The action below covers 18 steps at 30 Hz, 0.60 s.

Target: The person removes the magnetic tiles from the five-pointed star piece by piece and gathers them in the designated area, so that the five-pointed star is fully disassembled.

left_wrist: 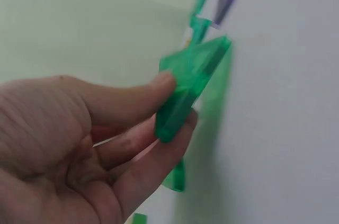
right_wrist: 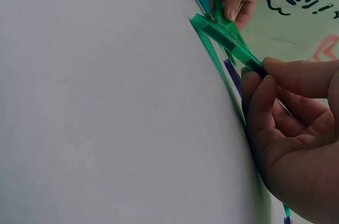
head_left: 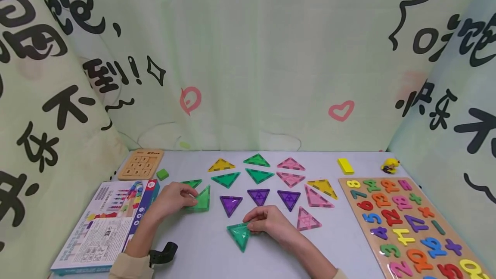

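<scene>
Your right hand point(head_left: 271, 224) is pinching a green triangle tile point(head_left: 239, 234) by its edge at six o'clock on the surface point(head_left: 201, 253), tilting it up so it clears the rest. At nine o'clock, your left hand point(head_left: 174, 197) is gripping another green tile point(head_left: 202, 199), thumb curled over it, wrist lying low.

Head view: bright, even, diffuse light; shadows under the triangle tiles point(head_left: 258, 175) are faint; no glare on the table point(head_left: 217, 261); the side curtains point(head_left: 42, 111) bow outward from wide-angle distortion. Left wrist view: soft overall; the green tile point(left_wrist: 190, 83) is blurred at close range, with a green tint cast on the table beside it. Right wrist view: the near fingers point(right_wrist: 265, 107) are sharp; the background is slightly soft.
</scene>
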Tool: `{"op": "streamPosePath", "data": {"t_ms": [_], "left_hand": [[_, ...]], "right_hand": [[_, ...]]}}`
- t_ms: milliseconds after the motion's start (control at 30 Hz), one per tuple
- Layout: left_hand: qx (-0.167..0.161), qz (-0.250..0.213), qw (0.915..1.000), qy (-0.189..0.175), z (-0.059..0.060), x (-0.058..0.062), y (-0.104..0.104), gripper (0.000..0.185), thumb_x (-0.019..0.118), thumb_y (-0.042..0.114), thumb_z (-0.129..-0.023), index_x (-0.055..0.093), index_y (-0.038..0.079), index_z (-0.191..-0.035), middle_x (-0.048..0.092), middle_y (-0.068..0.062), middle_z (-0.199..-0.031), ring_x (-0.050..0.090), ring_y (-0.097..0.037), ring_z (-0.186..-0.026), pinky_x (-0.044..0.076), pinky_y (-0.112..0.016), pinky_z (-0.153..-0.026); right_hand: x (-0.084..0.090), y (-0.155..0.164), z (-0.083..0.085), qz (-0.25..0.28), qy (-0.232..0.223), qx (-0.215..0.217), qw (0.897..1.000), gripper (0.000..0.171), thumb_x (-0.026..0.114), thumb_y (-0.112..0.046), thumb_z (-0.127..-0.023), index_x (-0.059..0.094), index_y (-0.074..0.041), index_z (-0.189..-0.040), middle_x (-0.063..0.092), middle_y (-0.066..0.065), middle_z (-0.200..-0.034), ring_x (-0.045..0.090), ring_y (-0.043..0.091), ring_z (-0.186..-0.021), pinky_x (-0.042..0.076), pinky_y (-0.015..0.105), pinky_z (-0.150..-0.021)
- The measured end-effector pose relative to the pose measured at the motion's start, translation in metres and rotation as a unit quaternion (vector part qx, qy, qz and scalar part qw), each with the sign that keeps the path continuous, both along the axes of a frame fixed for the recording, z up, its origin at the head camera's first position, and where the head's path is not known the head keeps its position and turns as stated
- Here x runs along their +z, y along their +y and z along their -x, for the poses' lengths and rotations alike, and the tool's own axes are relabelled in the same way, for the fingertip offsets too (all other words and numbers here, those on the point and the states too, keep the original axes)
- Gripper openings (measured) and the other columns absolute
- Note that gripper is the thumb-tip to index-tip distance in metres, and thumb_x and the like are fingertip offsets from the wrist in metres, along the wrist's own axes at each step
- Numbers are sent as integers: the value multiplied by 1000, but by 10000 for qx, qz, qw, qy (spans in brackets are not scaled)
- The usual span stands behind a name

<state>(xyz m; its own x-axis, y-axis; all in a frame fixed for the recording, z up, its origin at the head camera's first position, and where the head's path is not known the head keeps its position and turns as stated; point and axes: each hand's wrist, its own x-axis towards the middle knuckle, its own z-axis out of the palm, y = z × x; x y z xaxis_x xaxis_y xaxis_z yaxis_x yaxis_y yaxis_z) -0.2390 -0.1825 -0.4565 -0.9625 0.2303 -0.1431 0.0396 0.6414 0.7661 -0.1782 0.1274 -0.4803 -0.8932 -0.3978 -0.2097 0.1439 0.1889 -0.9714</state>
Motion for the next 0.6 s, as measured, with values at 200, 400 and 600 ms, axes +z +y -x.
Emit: {"op": "streamPosePath", "data": {"t_ms": [200, 400, 600], "left_hand": [[457, 786, 9947, 470, 1, -2, 7, 14, 77, 17, -85, 75, 8, -97, 69, -2, -82, 57, -15, -75, 47, -27, -64], [498, 1080, 9904, 712, -7, 10, 18, 17, 77, 16, -86, 74, 8, -101, 66, -3, -85, 55, -17, -77, 48, -27, -65], [-975, 316, 9945, 198, -15, 13, 42, 13, 76, 21, -88, 76, 14, -99, 70, 4, -88, 57, -14, -80, 49, -28, -68]], "right_hand": [[0, -1, -1, -61, 95, 61, 9999, 24, 70, -12, -89, 71, 3, -107, 71, 3, -84, 62, 10, -72, 51, 24, -67], [0, -1, -1, 25, 74, 3, 10000, 24, 69, -12, -89, 71, 3, -108, 71, 2, -86, 63, 10, -73, 52, 24, -69], [0, -1, 0, 292, -35, -138, 9995, 24, 68, -8, -89, 69, 5, -109, 72, 3, -90, 62, 10, -72, 54, 25, -69]]}}
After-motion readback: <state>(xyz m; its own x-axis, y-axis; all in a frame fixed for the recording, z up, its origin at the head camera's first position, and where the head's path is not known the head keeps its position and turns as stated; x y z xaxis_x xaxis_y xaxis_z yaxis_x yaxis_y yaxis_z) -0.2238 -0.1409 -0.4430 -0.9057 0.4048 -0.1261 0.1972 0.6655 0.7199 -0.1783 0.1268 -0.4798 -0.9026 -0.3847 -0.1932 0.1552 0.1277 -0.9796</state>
